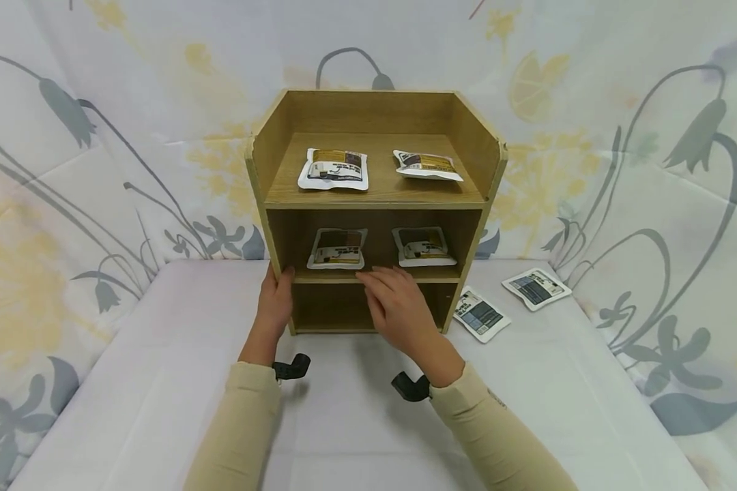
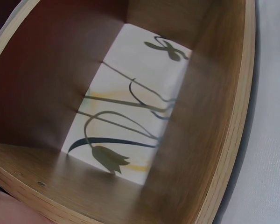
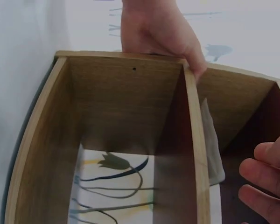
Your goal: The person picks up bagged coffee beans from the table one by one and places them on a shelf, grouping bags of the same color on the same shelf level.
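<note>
Nearest: a table (image 1: 160,409) under smooth white cloth, with two beige-sleeved forearms reaching away over it, each carrying a black wrist mount. The left hand (image 1: 276,303) grips the left upright of a wooden shelf unit (image 1: 374,198), thumb curled over the front edge at the middle board; the right wrist view shows the fingers wrapped round the outside of the panel. The right hand (image 1: 399,307) hovers in front of the middle shelf edge, fingers straight and loosely together, holding nothing. The unit is light oak-grain board with three tiers and an open back, so the flower-printed backdrop shows through the bottom compartment. Right of the unit, two flat grey-labelled packets (image 1: 482,315) lie on the cloth, apart from each other. Middle tier: two white-edged brown pouches (image 1: 338,247) side by side, print too small to read. Top tier: two similar pouches (image 1: 334,168), the right one tilted. The left wrist view shows only the shelf interior, blurred.
</note>
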`<state>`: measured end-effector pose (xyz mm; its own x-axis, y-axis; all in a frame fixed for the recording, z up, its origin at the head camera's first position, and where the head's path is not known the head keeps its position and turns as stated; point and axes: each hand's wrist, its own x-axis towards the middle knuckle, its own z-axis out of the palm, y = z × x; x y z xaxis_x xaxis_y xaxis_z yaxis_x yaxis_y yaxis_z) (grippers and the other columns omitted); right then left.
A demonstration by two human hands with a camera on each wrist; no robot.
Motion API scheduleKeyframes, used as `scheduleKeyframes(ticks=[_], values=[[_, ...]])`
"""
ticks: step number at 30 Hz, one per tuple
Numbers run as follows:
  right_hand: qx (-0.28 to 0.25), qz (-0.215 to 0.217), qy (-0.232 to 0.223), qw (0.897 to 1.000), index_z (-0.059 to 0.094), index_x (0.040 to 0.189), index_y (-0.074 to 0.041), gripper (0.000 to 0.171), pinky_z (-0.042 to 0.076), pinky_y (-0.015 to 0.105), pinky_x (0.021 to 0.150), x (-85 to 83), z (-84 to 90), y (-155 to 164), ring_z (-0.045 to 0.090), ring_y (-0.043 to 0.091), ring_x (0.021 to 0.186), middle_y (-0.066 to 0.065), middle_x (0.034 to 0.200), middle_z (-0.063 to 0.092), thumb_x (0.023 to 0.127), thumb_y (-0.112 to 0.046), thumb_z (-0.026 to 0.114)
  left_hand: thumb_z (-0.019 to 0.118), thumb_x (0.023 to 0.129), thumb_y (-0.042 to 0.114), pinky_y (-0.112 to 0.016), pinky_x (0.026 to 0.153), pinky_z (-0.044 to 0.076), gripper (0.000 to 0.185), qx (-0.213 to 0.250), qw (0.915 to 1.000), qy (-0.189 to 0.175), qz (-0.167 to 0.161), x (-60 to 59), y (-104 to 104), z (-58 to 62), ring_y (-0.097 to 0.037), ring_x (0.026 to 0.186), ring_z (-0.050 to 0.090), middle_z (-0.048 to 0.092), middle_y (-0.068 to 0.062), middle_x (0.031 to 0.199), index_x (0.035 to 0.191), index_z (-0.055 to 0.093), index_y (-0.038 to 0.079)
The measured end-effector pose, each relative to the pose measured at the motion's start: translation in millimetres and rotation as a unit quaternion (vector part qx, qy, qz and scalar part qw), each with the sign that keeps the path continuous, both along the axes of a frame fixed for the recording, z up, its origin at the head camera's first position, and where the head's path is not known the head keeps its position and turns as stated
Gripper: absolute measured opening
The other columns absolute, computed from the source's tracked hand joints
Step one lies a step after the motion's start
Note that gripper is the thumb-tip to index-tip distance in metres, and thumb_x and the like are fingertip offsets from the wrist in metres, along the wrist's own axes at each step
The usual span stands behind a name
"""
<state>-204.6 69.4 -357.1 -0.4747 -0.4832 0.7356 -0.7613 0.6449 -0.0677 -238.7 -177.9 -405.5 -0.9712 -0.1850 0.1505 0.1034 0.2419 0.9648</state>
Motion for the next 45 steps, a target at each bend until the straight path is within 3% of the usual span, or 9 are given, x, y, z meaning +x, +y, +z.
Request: scheduleKeyframes(ticks=[11,17,24,31,38,45], values=[[-0.053,0.019,-0.004,0.998,0.070,0.114,-0.007,0.027,0.049,0.045,0.094,5.8,-6.0,22.8,0.065,0.026,0.104,0.008,0.107,0.072,0.088,-0.010,0.066,0.033,0.102,0.043,-0.052,0.117,0.023,0.059,0.008,0.9999,-0.010,-0.011,0.0,-0.8,-1.1,-0.032,0.144,0.028,0.029,-0.012,0.157,0.155,0.018,0.025],[-0.070,0.007,-0.029,0.997,0.070,0.113,-0.007,0.025,0.049,0.045,0.092,10.2,-14.0,36.7,0.065,0.026,0.103,0.008,0.109,0.071,0.088,-0.011,0.066,0.032,0.101,0.048,-0.054,0.116,0.024,0.060,-0.001,0.9994,-0.033,-0.006,5.0,0.2,1.2,-0.032,0.144,0.028,0.028,-0.011,0.157,0.155,0.016,0.028],[-0.078,-0.011,-0.036,0.996,0.072,0.109,-0.007,0.022,0.051,0.045,0.090,6.7,-21.4,58.9,0.066,0.029,0.101,0.011,0.104,0.072,0.087,-0.009,0.067,0.031,0.102,0.046,-0.055,0.116,0.024,0.058,0.000,0.9995,-0.031,-0.007,7.0,2.9,1.6,-0.032,0.144,0.029,0.029,-0.011,0.157,0.155,0.017,0.028],[-0.060,-0.034,-0.109,0.992,0.071,0.112,-0.008,0.022,0.052,0.046,0.088,1.4,-12.8,82.2,0.066,0.027,0.102,0.008,0.107,0.072,0.091,-0.012,0.064,0.032,0.102,0.045,-0.053,0.118,0.021,0.058,-0.003,0.9997,-0.024,-0.001,7.1,1.4,3.9,-0.030,0.145,0.025,0.028,-0.011,0.158,0.155,0.018,0.024],[-0.045,-0.043,-0.142,0.988,0.071,0.112,-0.008,0.021,0.051,0.039,0.068,-2.5,-11.6,103.2,0.066,0.021,0.083,0.007,0.108,0.072,0.093,-0.012,0.062,0.032,0.102,0.044,-0.052,0.117,0.022,0.058,-0.005,0.9996,-0.029,0.003,7.9,1.6,5.8,-0.031,0.144,0.027,0.029,-0.012,0.157,0.154,0.020,0.023],[-0.034,-0.059,-0.176,0.982,0.071,0.109,-0.009,0.019,0.052,0.043,0.075,-4.7,-8.0,114.2,0.067,0.024,0.088,0.008,0.108,0.072,0.094,-0.012,0.060,0.032,0.102,0.045,-0.054,0.118,0.021,0.057,0.001,0.9996,-0.029,0.003,7.1,2.6,3.4,-0.031,0.145,0.026,0.028,-0.010,0.158,0.155,0.019,0.026]])
